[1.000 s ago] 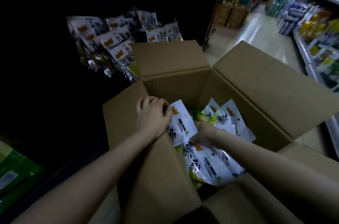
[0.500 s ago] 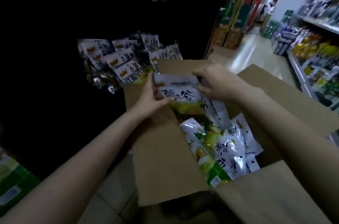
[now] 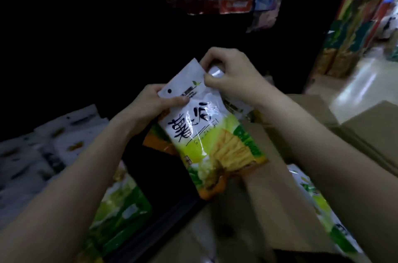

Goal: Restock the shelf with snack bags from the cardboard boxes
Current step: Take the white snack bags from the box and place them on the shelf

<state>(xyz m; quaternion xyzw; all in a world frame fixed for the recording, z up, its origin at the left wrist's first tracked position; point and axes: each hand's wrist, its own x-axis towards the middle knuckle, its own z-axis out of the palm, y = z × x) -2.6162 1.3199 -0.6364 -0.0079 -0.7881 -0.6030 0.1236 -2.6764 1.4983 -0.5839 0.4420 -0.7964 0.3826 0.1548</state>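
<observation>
head view: i hold one snack bag (image 3: 206, 133) at frame centre, above the open cardboard box (image 3: 247, 209). my left hand (image 3: 148, 105) pinches its top corner at 9 o'clock, thumb pressed over the front. my right hand (image 3: 232, 75) pinches the top seal at 12 o'clock. i judge the bag light, soft, crushable, its glossy film slippery; grip the flat seal, not the belly. more bags in the box (image 3: 318, 198) lie at 4 o'clock; stocked bags on the shelf (image 3: 64, 133) sit at 8 o'clock.
</observation>
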